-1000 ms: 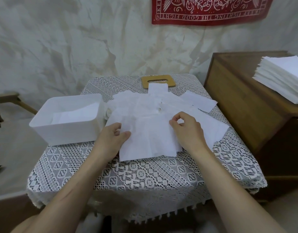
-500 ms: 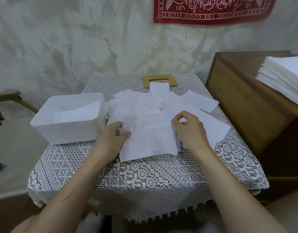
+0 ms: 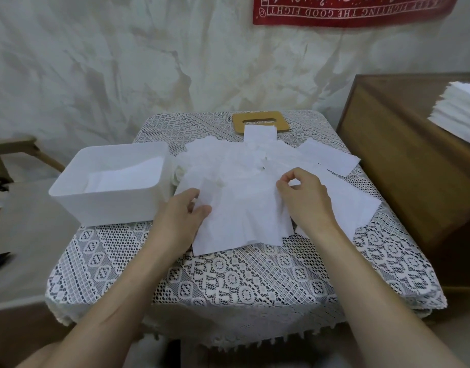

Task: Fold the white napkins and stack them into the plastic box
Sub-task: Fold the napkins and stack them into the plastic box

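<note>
Two edges held on my top napkin point(image 3: 241, 219) — left hand point(image 3: 184, 217) grips one to anchor, right hand point(image 3: 306, 201) pinches the other to fold, I reckon — beside the plastic box point(image 3: 109, 209)

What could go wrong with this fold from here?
1. The top napkin lies on a loose, overlapping pile; the right hand, pinching its edge, may lift a second sheet too.
2. The left hand holds only the opposite edge, so the fold could come out skewed.
</note>
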`<action>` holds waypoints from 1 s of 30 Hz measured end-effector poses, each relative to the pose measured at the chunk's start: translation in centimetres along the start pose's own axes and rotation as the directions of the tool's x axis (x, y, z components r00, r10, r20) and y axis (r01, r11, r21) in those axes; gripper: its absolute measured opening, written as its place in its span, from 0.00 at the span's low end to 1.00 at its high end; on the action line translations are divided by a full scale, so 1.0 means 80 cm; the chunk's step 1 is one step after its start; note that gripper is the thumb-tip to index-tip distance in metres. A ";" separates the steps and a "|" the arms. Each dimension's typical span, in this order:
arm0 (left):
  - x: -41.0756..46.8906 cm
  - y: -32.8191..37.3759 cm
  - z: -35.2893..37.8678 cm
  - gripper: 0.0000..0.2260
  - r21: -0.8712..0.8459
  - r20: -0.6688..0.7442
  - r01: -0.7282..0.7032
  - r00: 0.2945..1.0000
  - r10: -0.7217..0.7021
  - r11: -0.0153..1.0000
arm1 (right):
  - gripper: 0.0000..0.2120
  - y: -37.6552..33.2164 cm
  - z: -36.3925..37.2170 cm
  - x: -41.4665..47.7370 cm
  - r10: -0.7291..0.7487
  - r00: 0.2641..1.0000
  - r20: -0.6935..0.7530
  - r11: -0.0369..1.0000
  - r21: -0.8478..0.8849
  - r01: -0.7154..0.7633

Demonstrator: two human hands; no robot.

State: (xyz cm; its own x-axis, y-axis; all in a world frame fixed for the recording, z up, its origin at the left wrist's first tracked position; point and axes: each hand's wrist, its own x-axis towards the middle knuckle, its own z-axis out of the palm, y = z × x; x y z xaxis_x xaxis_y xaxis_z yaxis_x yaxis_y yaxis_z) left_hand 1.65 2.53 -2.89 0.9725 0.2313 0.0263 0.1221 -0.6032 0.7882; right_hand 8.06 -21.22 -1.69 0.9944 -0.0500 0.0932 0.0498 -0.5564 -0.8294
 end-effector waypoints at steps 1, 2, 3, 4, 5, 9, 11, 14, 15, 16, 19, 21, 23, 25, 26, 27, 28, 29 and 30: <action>-0.001 0.001 0.000 0.06 0.006 -0.001 -0.007 1.000 0.007 1.000 | 0.05 -0.001 0.001 0.002 0.009 1.000 0.007 1.000 0.007 -0.009; -0.001 0.002 0.000 0.05 0.013 -0.001 -0.011 1.000 0.011 1.000 | 0.05 -0.001 0.002 0.005 0.020 1.000 0.020 1.000 0.016 -0.020; -0.002 0.002 0.001 0.05 0.018 0.000 -0.013 1.000 0.013 1.000 | 0.04 -0.001 0.002 0.007 0.030 0.999 0.038 0.999 0.023 -0.031; -0.002 0.002 0.001 0.05 0.017 -0.003 -0.014 1.000 0.014 1.000 | 0.04 -0.002 0.004 0.009 0.037 0.998 0.055 0.999 0.025 -0.039; -0.003 0.001 0.001 0.07 0.018 -0.007 -0.008 1.000 0.008 1.000 | 0.03 -0.002 0.004 0.011 0.043 0.997 0.066 0.999 0.026 -0.045; -0.008 0.001 0.003 0.14 -0.001 -0.028 0.008 1.000 -0.008 1.000 | 0.03 -0.004 0.007 0.013 0.048 0.995 0.082 0.998 0.025 -0.050; -0.011 0.001 0.004 0.14 0.003 -0.046 -0.004 0.999 0.004 1.000 | 0.03 -0.004 0.005 0.010 0.046 0.996 0.080 0.998 0.035 -0.049; -0.015 0.002 0.005 0.14 0.017 -0.035 -0.015 0.999 0.015 1.000 | 0.03 0.000 -0.002 0.001 0.040 0.997 0.068 0.998 0.049 -0.044; -0.018 0.004 0.005 0.13 0.040 -0.025 -0.013 1.000 0.014 0.999 | 0.03 0.001 -0.005 -0.003 0.042 0.997 0.067 0.998 0.040 -0.045; -0.020 0.004 0.005 0.13 0.059 -0.022 -0.018 1.000 0.019 0.998 | 0.03 0.002 -0.006 -0.005 0.049 0.997 0.067 0.998 0.025 -0.050; -0.024 0.003 0.003 0.12 0.064 -0.019 -0.028 0.999 0.029 0.998 | 0.04 0.004 -0.008 -0.010 0.069 0.996 0.053 0.998 0.005 -0.069; -0.024 0.004 0.000 0.11 0.075 -0.013 -0.038 0.999 0.039 0.996 | 0.05 0.005 -0.010 -0.012 0.061 0.997 0.043 0.998 -0.015 -0.061; -0.024 0.005 -0.002 0.11 0.098 -0.011 -0.044 0.999 0.045 0.994 | 0.05 0.006 -0.012 -0.014 0.048 0.998 0.038 0.998 -0.039 -0.046; -0.026 0.006 -0.002 0.11 0.118 -0.015 -0.059 0.998 0.061 0.991 | 0.06 0.007 -0.013 -0.015 0.035 0.999 0.019 0.998 -0.058 -0.034; -0.026 0.005 -0.001 0.11 0.127 -0.020 -0.067 0.997 0.070 0.990 | 0.07 0.008 -0.013 -0.016 0.027 1.000 0.004 0.997 -0.068 -0.026; -0.026 0.006 -0.001 0.11 0.135 -0.023 -0.070 0.997 0.074 0.988 | 0.07 0.008 -0.014 -0.016 0.018 1.000 -0.007 0.997 -0.080 -0.018; -0.026 0.005 -0.001 0.11 0.139 -0.027 -0.074 0.997 0.078 0.988 | 0.08 0.007 -0.014 -0.016 0.008 1.000 -0.014 0.995 -0.100 -0.010; -0.027 0.007 -0.001 0.11 0.144 -0.027 -0.074 0.997 0.079 0.987 | 0.08 0.006 -0.015 -0.017 -0.002 1.000 -0.013 0.992 -0.125 0.000; -0.027 0.007 -0.001 0.11 0.145 -0.026 -0.078 0.996 0.082 0.986 | 0.09 0.004 -0.016 -0.017 -0.010 1.000 -0.006 0.989 -0.147 0.009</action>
State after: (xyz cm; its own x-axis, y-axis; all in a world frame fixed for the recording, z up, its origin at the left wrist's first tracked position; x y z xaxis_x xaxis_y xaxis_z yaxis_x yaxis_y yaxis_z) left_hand -0.43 1.76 -2.43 0.9738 0.2007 0.1069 0.0739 -0.7239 0.6860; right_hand 6.60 -22.40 -1.39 0.9933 -0.0491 0.1043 0.0444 -0.6724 -0.7388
